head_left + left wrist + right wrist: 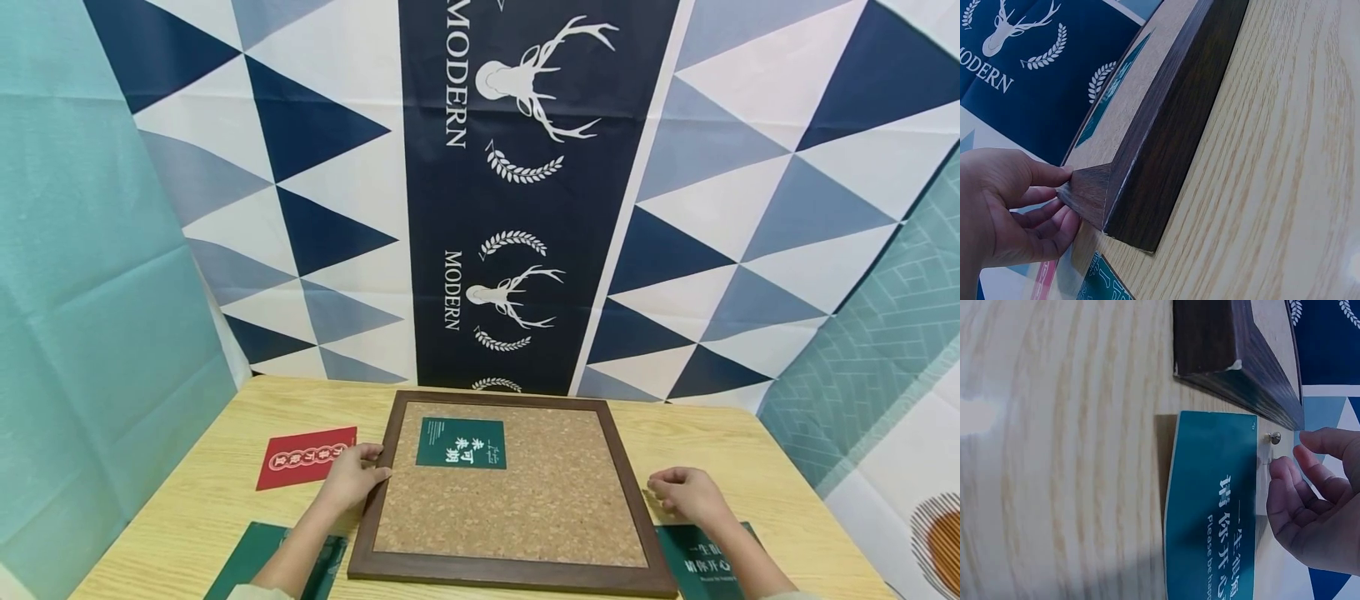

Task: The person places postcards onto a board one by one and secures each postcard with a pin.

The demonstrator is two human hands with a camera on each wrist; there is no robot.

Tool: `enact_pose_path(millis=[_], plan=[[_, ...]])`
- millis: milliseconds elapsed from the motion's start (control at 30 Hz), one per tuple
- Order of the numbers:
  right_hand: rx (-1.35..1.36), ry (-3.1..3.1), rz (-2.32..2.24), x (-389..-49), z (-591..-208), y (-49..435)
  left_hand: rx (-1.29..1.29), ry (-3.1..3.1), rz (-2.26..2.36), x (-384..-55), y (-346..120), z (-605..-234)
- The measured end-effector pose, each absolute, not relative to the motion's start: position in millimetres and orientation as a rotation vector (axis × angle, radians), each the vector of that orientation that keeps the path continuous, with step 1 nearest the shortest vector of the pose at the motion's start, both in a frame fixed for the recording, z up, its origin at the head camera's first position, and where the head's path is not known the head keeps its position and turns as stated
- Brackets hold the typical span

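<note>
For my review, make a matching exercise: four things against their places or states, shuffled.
1. red card
2. cork panel
3. left hand
4. right hand

A. grips the brown frame
B. lies on the table, left of the frame
C. fingers loosely curled, right of the frame
D. enclosed by the frame

Pairs: 1-B, 2-D, 3-A, 4-C

Behind the far edge of the pale wood-grain desk hangs a navy-and-white triangle-patterned cloth; beyond the desk's right edge, a round brown shape, perhaps printed.
</note>
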State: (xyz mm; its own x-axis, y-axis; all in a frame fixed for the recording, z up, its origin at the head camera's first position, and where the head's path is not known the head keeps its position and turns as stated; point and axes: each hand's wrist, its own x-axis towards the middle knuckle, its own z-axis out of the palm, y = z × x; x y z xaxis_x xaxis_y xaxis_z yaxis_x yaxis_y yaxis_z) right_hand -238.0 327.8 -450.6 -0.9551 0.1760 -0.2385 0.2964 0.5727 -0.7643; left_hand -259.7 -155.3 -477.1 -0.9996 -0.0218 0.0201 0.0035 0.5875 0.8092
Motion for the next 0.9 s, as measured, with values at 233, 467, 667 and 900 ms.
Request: enact_pose_path(millis=[233, 467, 667, 900], plan=[[0.382, 2.737, -1.206, -239.0, -452.9, 323.2, 0.015, -2.770, -1.409, -259.3, -154.6, -476.5], [0.368, 2.785, -1.117, -241.2, -455.7, 322.2, 0.018, -2.771, -1.408, -259.2, -155.0, -476.4], [0.362, 2.799, -1.078, -243.8, -460.7, 324.3, 0.018, -2.774, -1.411, -259.2, -155.2, -476.6], [0.311, 2.826, -1.034, -243.9, -457.6, 322.8, 0.018, -2.769, -1.417, -259.9, -155.0, -476.2]])
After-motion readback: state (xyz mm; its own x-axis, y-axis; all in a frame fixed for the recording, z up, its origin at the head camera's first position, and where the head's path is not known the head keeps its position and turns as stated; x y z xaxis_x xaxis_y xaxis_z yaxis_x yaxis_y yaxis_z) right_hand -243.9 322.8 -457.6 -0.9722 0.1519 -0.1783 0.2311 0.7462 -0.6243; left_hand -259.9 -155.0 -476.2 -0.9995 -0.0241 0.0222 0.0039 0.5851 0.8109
